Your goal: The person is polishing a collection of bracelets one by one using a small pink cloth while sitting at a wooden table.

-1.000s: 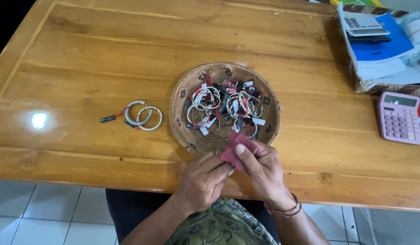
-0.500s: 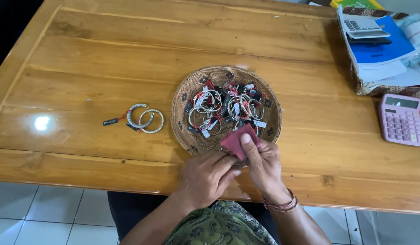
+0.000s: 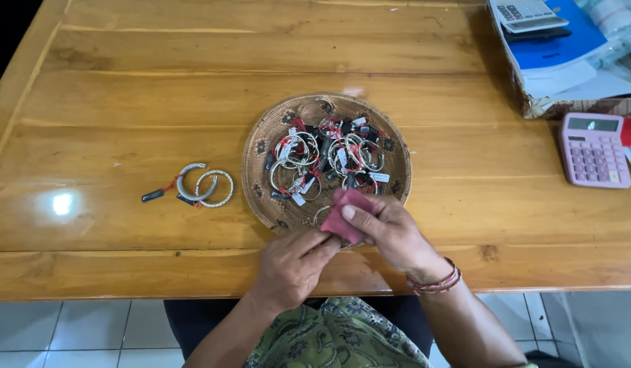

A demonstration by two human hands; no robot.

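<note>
Left hand and right hand: both pinched on red cloth, at 6 o'clock of woven tray of bangles; two bangles at 9 o'clock on bench.

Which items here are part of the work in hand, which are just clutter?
In use:
small red cloth, held by the right hand and the left hand
round woven basket tray of tagged silver bangles
two silver bangles set on the table

Lying about:
pink calculator
grey calculator
blue folder

Woven tray blocks ahead; bare table left.
</note>
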